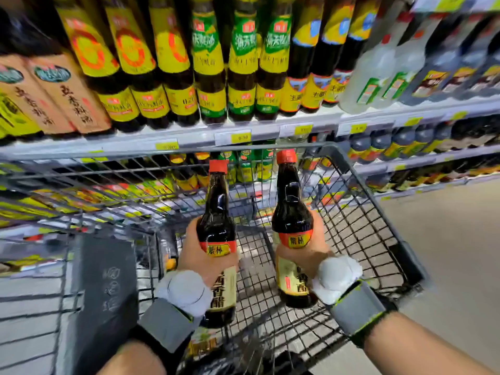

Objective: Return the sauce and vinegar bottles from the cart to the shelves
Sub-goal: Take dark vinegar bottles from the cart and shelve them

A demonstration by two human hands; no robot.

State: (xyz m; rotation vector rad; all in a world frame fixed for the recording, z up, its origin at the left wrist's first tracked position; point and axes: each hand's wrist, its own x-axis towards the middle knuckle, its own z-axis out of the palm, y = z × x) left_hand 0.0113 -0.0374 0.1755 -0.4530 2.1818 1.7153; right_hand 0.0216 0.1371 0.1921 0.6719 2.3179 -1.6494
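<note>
Face the shelves (189, 140) first: at least three tiers in view, the top one packed with standing bottles, the lower ones glimpsed through the wire. Search for a row with matching orange-red caps and dark bodies. No plain match along the top front row, so check the lower tiers, blurred from here. Keep the cart (351, 171) close against the shelf edge for a short reach. Raise each vinegar bottle straight up past the wire rim before swinging forward. Set down base first, label outward, one at a time, without knocking neighbours over. Judging by the crowded rows, aim for a gap already open rather than forcing one.

Count by size. One cart. On the top tier:
- two tan-labelled bottles (67, 98)
- three red-ring bottles (132, 63) with yellow labels
- three green-and-yellow bottles (240, 71)
- three dark bottles (305, 71) with blue-topped labels
- clear bottles (378, 66) too smeared to number

Two vinegar bottles, both upright within the basket walls, held above its floor:
- left bottle (216, 209) clamped in the left grip (200, 255), closed round shoulder and upper label
- right bottle (290, 209) clamped likewise in the right grip (311, 255)

Two grey wrist bands (173, 320). Two orange-red caps (218, 166). Low in the cart, a yellow-labelled thing (201, 345), possibly one more bottle; cannot tell.
</note>
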